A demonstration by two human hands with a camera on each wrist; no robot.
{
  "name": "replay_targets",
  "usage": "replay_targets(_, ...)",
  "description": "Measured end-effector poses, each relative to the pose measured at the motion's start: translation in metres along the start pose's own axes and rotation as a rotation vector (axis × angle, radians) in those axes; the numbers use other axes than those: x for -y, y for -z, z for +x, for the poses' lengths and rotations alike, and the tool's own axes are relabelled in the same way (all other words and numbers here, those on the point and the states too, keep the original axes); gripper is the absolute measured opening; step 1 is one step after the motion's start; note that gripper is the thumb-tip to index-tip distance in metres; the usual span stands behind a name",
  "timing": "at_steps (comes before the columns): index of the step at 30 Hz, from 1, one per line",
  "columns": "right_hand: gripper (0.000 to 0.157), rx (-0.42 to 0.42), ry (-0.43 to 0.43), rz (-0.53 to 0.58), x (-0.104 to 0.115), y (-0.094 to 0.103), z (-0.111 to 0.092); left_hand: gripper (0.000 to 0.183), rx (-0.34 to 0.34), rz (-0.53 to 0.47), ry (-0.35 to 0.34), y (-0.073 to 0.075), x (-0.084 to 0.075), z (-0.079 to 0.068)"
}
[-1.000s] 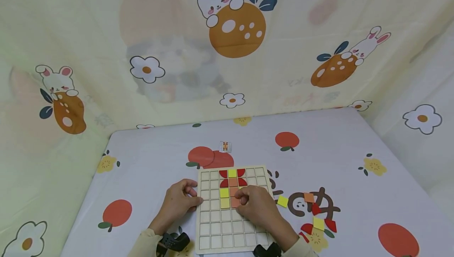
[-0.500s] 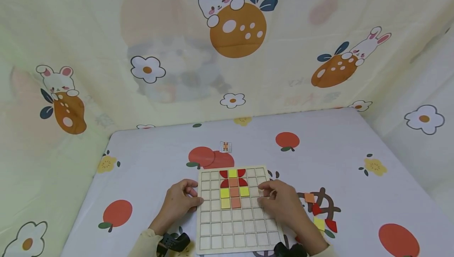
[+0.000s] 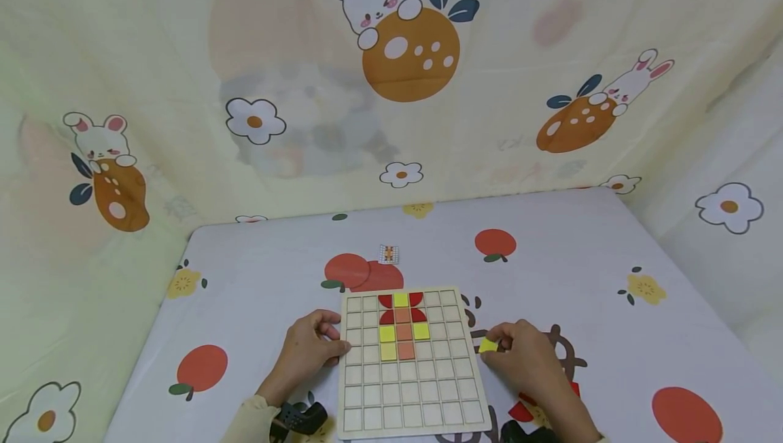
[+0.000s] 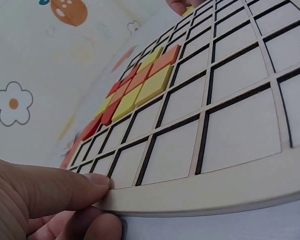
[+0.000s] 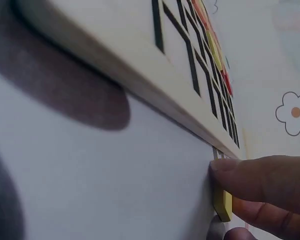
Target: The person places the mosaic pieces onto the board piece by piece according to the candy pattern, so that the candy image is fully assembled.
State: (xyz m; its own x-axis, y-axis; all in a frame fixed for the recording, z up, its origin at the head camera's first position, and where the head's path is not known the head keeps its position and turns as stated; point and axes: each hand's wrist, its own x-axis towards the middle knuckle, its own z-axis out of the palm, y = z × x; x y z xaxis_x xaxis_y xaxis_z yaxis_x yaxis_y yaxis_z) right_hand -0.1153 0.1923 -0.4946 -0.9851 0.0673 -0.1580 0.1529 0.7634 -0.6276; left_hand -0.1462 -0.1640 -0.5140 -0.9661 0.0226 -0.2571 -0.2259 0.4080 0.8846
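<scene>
A pale wooden grid board lies on the table. Several red, yellow and orange tiles sit in its upper middle cells, among them a yellow square tile and an orange tile. My left hand grips the board's left edge, thumb on top of the rim and the other fingers curled beside it. Right of the board, my right hand pinches a loose yellow square tile between thumb and fingers, close over the tablecloth. The hand covers part of this tile.
A small printed pattern card lies beyond the board. Near my right wrist are loose red tiles, partly covered by the arm. The white tablecloth carries fruit prints, and a patterned curtain hangs behind the table.
My right hand has moved right, from the board's middle to the loose yellow tile, and now pinches it. A yellow tile shows in the cell it left. My left hand stays put.
</scene>
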Motion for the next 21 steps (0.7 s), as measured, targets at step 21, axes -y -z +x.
replay_targets(21,0.018,-0.019,-0.006,0.165,0.0052,-0.0044,0.0031,0.045,-0.006,0.009,0.0,-0.0006,-0.0017,-0.0008)
